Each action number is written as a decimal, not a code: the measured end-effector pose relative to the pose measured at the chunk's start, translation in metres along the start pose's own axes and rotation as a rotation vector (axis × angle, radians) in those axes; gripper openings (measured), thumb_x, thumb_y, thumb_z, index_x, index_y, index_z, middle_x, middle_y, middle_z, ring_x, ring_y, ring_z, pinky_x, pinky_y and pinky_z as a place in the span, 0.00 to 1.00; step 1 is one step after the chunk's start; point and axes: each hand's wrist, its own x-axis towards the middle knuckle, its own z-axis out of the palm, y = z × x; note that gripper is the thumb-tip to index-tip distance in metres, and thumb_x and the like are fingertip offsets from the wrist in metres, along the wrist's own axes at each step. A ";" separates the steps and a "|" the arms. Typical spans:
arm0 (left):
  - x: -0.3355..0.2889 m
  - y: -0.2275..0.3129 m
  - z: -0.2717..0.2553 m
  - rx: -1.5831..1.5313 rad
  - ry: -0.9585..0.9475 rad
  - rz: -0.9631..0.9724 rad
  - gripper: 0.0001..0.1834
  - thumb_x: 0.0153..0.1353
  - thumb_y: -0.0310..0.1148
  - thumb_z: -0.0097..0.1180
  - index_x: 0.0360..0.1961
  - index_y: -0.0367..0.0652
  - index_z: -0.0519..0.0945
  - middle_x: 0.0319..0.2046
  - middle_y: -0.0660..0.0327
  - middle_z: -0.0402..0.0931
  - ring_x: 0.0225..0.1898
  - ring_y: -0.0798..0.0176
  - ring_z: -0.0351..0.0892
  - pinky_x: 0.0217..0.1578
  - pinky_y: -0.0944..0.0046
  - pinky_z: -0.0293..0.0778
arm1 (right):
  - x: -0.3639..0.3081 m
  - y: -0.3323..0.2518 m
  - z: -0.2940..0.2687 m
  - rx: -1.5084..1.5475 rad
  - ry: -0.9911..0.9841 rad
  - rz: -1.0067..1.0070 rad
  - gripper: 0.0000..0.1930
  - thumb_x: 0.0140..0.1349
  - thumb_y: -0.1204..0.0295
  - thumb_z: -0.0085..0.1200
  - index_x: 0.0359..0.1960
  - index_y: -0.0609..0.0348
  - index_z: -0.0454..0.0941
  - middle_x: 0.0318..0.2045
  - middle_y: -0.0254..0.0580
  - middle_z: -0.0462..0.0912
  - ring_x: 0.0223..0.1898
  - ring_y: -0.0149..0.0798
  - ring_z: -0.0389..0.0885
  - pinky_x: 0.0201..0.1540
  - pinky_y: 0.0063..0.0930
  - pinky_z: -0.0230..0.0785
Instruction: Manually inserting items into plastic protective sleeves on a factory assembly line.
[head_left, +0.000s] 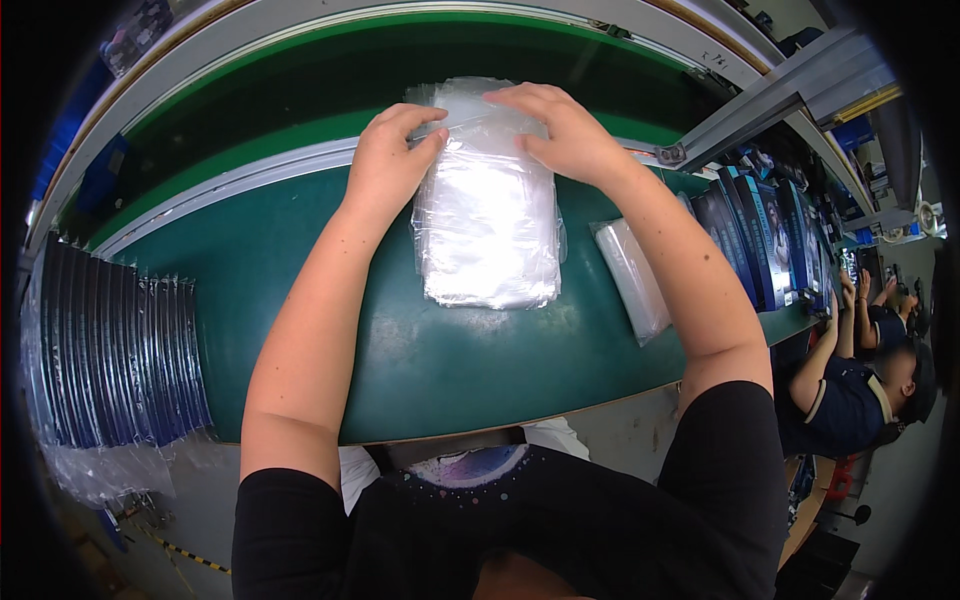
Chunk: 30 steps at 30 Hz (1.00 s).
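A stack of clear plastic bags [488,230] lies on the green work table in front of me, its far end reaching past the table's metal rail. At the far left edge of the stack is my left hand [393,155], its thumb and forefinger apart and touching the plastic. My right hand [565,135] rests over the far right corner, fingers stretched across the top and thumb apart from them. Both hands are open, and neither is closed round the bags. Beside my right forearm lies a smaller bundle of clear plastic bags [632,280], partly covered by the arm.
Along the table's [290,235] left end stands a row of dark, plastic-wrapped flat packages [125,350]. Several blue boxes [745,235] stand upright at the right. A metal rail [240,185] borders a dark green belt [330,85]. Farther right, other people [850,375] are seated.
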 end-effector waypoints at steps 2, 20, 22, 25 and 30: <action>-0.004 -0.001 0.000 0.018 0.020 0.009 0.15 0.56 0.33 0.58 0.44 0.38 0.80 0.44 0.54 0.76 0.50 0.50 0.71 0.51 0.58 0.68 | 0.007 0.002 -0.002 0.000 -0.074 0.016 0.18 0.53 0.73 0.54 0.48 0.55 0.78 0.51 0.44 0.77 0.57 0.45 0.69 0.62 0.37 0.59; -0.073 0.023 -0.005 0.268 -0.229 0.447 0.12 0.56 0.30 0.58 0.43 0.40 0.80 0.53 0.56 0.73 0.61 0.51 0.66 0.63 0.47 0.57 | 0.022 0.015 -0.018 0.178 -0.278 0.143 0.09 0.54 0.70 0.60 0.36 0.59 0.82 0.41 0.34 0.79 0.48 0.36 0.74 0.55 0.29 0.63; -0.075 0.023 -0.005 0.263 -0.241 0.445 0.12 0.56 0.29 0.59 0.42 0.41 0.80 0.51 0.57 0.75 0.60 0.52 0.67 0.63 0.48 0.57 | 0.028 0.020 -0.016 0.311 -0.215 0.226 0.09 0.56 0.69 0.59 0.36 0.60 0.82 0.39 0.34 0.80 0.45 0.34 0.76 0.53 0.28 0.65; -0.076 0.023 -0.006 0.261 -0.248 0.449 0.11 0.55 0.29 0.59 0.41 0.41 0.80 0.50 0.57 0.75 0.59 0.54 0.69 0.62 0.48 0.57 | 0.042 0.016 -0.017 0.369 -0.118 0.377 0.11 0.58 0.66 0.57 0.35 0.62 0.82 0.35 0.33 0.81 0.40 0.32 0.77 0.49 0.26 0.67; -0.076 0.025 -0.003 0.257 -0.258 0.492 0.13 0.54 0.30 0.60 0.42 0.42 0.80 0.49 0.58 0.76 0.56 0.55 0.71 0.60 0.49 0.60 | 0.064 0.036 0.018 -0.079 0.022 0.333 0.16 0.59 0.59 0.55 0.37 0.60 0.81 0.30 0.41 0.82 0.35 0.39 0.79 0.44 0.29 0.70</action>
